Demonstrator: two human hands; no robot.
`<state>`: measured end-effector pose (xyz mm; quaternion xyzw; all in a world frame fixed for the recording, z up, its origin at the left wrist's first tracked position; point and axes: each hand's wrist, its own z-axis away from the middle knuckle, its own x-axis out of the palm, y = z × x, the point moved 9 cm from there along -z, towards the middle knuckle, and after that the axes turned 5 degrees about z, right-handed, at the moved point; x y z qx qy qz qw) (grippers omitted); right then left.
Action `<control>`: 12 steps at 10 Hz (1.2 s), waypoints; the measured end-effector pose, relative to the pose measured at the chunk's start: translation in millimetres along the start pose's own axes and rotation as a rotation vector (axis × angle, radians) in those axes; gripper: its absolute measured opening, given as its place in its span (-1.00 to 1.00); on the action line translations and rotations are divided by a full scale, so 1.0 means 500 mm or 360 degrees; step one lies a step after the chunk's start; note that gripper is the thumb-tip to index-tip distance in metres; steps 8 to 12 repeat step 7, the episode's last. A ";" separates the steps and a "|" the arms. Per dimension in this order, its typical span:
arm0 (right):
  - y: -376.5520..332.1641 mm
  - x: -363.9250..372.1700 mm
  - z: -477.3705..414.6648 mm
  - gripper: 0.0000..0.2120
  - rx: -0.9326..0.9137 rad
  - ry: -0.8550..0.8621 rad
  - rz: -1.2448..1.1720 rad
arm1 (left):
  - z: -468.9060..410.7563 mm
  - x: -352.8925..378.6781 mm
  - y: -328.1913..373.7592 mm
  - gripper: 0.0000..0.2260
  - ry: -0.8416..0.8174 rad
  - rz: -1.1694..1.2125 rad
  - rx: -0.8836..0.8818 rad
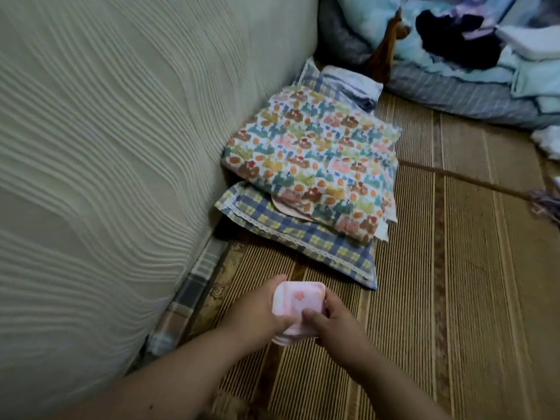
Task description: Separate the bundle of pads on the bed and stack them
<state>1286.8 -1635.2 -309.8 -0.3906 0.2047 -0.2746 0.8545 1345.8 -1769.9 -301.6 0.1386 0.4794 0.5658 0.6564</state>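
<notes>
Bundle of pads, pink and square with a small flower print on its upper face, sits between both hands just above the woven mat that covers the bed, near the person's body and in front of the pillows. The left hand wraps the bundle's left side with its thumb over the lower edge, and the right hand grips the right side with its thumb pressed on the top face, so both hands are clamped on it. It looks light, soft and squashy, in slick wrappers that may slide against each other, so a gentle pinch should do. The best hold is likely one hand on the body of the bundle while the other thumb peels the top pad off at a corner or edge. By count there is one bundle; thin layered edges show at its lower side, but the blur makes the number of pads inside impossible to tell. No separated pad or stack lies on the mat. Beyond are two cushions, a floral cushion lying on a checked pillow.
</notes>
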 end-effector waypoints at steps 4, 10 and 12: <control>0.266 0.055 -0.219 -0.49 0.0201 0.0164 0.0474 | -0.207 0.170 -0.257 -0.24 -0.0320 -0.0458 -0.0166; 0.065 -0.046 -0.093 -0.28 -0.0035 0.0437 0.1132 | -0.109 0.077 -0.060 -0.23 -0.0203 -0.0751 0.0067; 0.065 -0.046 -0.093 -0.28 -0.0035 0.0437 0.1132 | -0.109 0.077 -0.060 -0.23 -0.0203 -0.0751 0.0067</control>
